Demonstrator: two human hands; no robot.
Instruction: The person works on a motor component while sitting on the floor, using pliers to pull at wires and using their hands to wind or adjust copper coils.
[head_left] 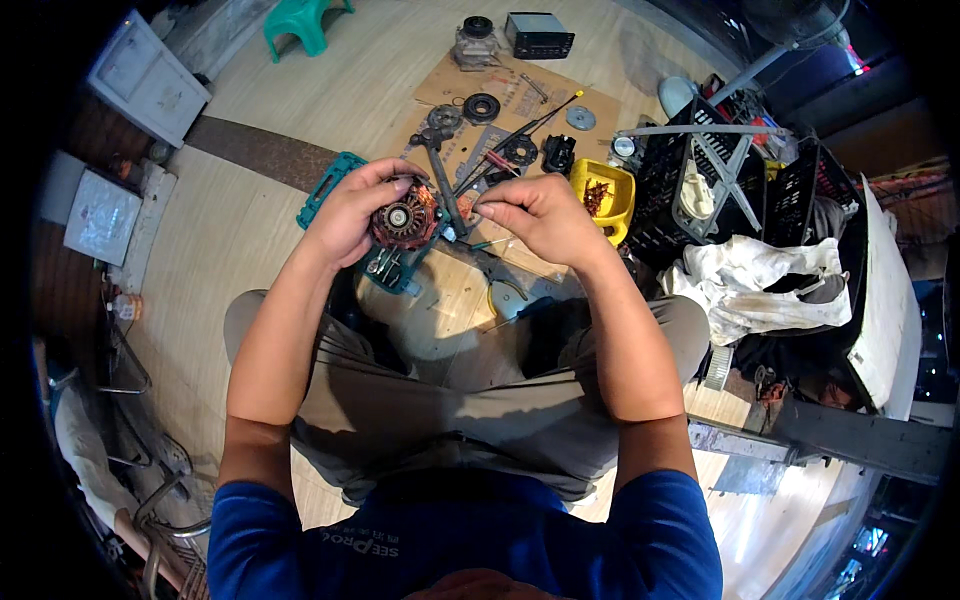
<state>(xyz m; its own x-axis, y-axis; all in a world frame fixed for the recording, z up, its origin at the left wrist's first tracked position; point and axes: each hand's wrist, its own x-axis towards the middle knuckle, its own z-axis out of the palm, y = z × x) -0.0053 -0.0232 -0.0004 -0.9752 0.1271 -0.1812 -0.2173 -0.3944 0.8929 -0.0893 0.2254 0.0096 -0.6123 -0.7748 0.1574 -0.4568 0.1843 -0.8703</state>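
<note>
My left hand [352,212] is wrapped around the far and left sides of a round copper-wound motor part [402,220]. Reddish windings circle its rim, with dark fins and a pale metal hub at the centre. To the right of it, my right hand [540,215] is closed in a pinch, thumb against forefinger; whatever lies between the fingertips is too small to make out. Just beyond and between the hands, a hammer-like tool with a long dark handle [440,180] lies on the cardboard. A teal tool case [325,190] sits partly hidden behind my left hand.
Cardboard [430,95] on the floor bears several dark round parts. A yellow tub [628,205] holds small reddish pieces. Black crates [655,170] and a stained white cloth [750,290] stand to the right. Yellow-handled pliers [492,300] lie near my knees; a green stool [310,35] is far off.
</note>
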